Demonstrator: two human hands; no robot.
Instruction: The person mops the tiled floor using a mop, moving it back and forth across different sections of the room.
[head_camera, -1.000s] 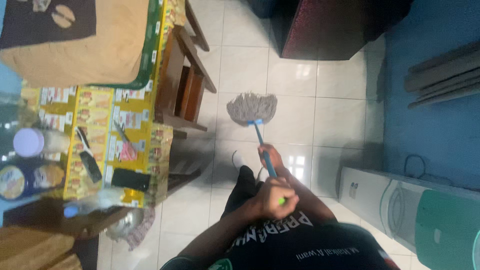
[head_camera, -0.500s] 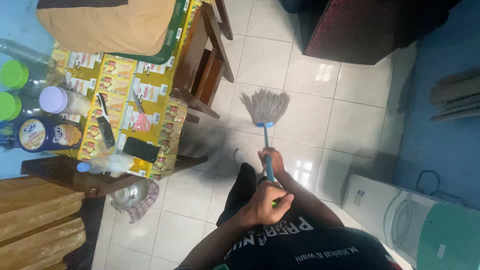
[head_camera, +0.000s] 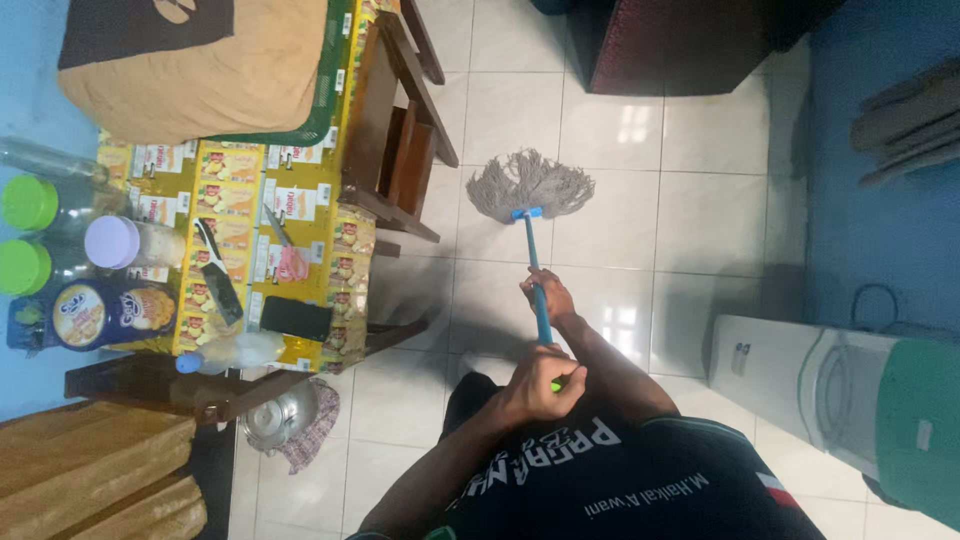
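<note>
At the near end of the blue mop handle (head_camera: 537, 300), the left hand (head_camera: 535, 388) is closed tight; further along, the right hand (head_camera: 548, 296) is wrapped around it. Beyond both, the grey mop head (head_camera: 528, 185) is spread on the tiled floor (head_camera: 610, 250); even downward pressure is best kept.

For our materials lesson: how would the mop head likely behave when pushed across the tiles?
The mop head is loose grey strands splayed flat, so it probably flops and drags. Its thin blue handle looks stiff. The glossy floor tiles likely let it slide.
</note>
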